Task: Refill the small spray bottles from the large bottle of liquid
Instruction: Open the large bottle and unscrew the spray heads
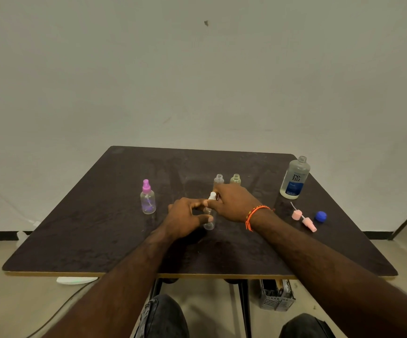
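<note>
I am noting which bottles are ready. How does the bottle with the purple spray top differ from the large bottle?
The purple-topped bottle is small, and its sprayer is on; the large bottle is much bigger, and its neck is open, without a cap. The small one has no label; the large one has a white and blue label. Both stand upright on the table, and no hand touches them.

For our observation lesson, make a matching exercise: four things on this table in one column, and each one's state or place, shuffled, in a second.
Things:
1. large bottle
2. bottle with purple sprayer
3. blue cap
4. clear bottle with white sprayer

States:
A. lying loose near the right edge of the table
B. held by both the left hand and the right hand
C. standing alone to the left of the hands, sprayer on
D. standing open, no cap on

Pairs: 1-D, 2-C, 3-A, 4-B
</note>
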A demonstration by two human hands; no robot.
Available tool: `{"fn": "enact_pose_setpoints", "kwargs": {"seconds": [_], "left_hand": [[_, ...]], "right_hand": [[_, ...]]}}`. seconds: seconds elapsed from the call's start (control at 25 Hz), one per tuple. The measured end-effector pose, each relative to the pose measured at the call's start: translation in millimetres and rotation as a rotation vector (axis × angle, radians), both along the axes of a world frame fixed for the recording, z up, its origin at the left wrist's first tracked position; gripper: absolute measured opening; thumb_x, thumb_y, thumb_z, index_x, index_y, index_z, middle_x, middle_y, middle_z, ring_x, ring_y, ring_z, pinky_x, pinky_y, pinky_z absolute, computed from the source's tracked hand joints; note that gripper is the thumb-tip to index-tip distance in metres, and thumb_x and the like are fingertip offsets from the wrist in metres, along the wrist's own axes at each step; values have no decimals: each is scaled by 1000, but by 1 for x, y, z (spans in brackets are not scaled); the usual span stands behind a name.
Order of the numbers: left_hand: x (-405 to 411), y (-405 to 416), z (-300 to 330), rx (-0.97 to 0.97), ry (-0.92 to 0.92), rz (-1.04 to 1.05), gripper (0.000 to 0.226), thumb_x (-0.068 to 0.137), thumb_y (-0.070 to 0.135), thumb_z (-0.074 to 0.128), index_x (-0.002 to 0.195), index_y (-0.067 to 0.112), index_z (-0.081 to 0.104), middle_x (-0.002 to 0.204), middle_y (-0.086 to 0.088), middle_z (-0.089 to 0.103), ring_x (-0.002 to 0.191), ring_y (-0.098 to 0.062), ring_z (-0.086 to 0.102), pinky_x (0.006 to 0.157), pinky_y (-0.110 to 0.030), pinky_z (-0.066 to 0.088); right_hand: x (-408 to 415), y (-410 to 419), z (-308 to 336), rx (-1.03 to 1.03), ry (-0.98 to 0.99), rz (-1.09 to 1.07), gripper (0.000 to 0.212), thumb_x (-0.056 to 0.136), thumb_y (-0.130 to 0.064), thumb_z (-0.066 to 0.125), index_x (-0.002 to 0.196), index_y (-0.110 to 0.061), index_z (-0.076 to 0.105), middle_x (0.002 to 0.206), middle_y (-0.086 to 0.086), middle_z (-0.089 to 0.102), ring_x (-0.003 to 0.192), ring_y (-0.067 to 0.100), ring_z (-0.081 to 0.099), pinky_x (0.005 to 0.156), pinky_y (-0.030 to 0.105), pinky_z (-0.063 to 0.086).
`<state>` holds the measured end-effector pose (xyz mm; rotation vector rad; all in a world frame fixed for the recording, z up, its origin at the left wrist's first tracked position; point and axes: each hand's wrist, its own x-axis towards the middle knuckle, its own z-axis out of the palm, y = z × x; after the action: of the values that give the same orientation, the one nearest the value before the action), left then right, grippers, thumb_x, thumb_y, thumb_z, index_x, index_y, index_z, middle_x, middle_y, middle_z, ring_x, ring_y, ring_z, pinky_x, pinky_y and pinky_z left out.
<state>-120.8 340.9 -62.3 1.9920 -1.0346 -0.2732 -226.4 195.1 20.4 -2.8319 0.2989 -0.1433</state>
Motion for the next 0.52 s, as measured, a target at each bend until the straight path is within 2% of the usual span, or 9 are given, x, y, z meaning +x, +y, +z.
{"fn": "enact_pose_setpoints", "kwargs": {"seconds": [0.08, 0.16, 0.24, 0.28, 0.36, 0.4, 0.48, 0.52], "left_hand": [[0, 0, 1, 3, 3, -8, 44, 70, 68, 68, 108, 47, 75, 98, 32, 74, 103, 9, 67, 110, -59, 41], [-1, 1, 2, 5, 11, -17, 45, 70, 67, 67, 110, 46, 74, 101, 32, 74, 105, 8, 67, 111, -60, 39], [-2, 1, 2, 11, 10, -22, 43, 71, 66, 67, 111, 51, 72, 103, 32, 74, 107, 9, 66, 112, -60, 39], [-3, 1, 2, 14, 4, -18, 40, 70, 67, 66, 109, 57, 70, 104, 33, 73, 107, 10, 65, 112, -60, 39], [-4, 1, 2, 21, -5, -1, 32, 67, 70, 65, 100, 73, 64, 102, 36, 72, 104, 11, 65, 110, -58, 42], [-3, 1, 2, 23, -5, 1, 31, 67, 70, 64, 97, 75, 62, 101, 37, 71, 103, 12, 65, 110, -57, 43], [-3, 0, 1, 16, 7, 0, 35, 68, 69, 65, 103, 66, 68, 102, 35, 72, 105, 13, 64, 112, -58, 41], [-3, 0, 1, 14, 15, -2, 41, 68, 68, 65, 107, 57, 71, 103, 34, 73, 106, 12, 64, 112, -59, 40]], "right_hand": [[0, 0, 1, 85, -17, 85, 13, 94, -23, 54, 101, -16, 63, 95, 0, 66, 85, 15, 62, 79, 38, 52], [-2, 1, 7, 130, 8, 143, 27, 89, -14, 57, 115, -16, 64, 113, 1, 66, 98, 16, 63, 87, 37, 54], [-3, 1, 8, 108, -11, 90, 43, 88, -23, 62, 130, -17, 57, 125, 2, 60, 107, 17, 61, 88, 31, 51], [-2, 2, 7, 75, -17, 34, 45, 88, -32, 64, 129, -18, 56, 122, 3, 60, 106, 18, 61, 85, 29, 49], [-1, 2, 3, -3, -1, -36, 36, 91, -43, 60, 117, -18, 60, 108, 3, 65, 97, 19, 62, 79, 30, 49], [0, 3, 1, -4, 0, -34, 29, 93, -40, 58, 111, -18, 62, 105, 4, 65, 97, 20, 63, 79, 32, 50], [0, 5, 1, 57, -15, 34, 22, 90, -23, 58, 111, -18, 64, 111, 4, 64, 103, 23, 62, 84, 36, 52], [0, 7, 3, 78, -13, 77, 29, 87, -16, 59, 116, -19, 63, 117, 4, 62, 107, 22, 62, 88, 37, 53]]}}
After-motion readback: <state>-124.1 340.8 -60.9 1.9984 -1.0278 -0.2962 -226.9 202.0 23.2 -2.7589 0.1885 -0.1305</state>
